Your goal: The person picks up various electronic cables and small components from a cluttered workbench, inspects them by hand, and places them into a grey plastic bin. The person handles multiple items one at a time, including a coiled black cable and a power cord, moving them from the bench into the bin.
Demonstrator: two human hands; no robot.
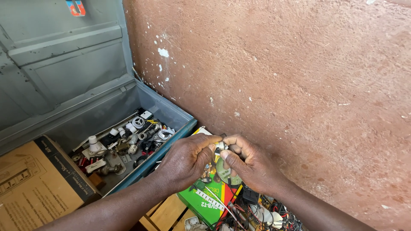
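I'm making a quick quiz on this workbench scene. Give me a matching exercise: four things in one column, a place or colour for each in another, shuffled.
Things:
1. metal toolbox
2. cardboard box
3. small metal part
4. green package

Places or colours:
A. pinched between the left hand and the right hand
B. blue-grey, lid open
C. brown, bottom left
D. under the hands

Pairs: 1-B, 2-C, 3-A, 4-D

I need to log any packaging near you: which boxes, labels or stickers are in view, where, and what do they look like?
Cardboard box: bottom left, beside the open metal toolbox; brown with a black printed side.
Green box: under both hands, flat; green with red and yellow stripes.
Sticker: top left on the grey toolbox lid; small, red and blue.
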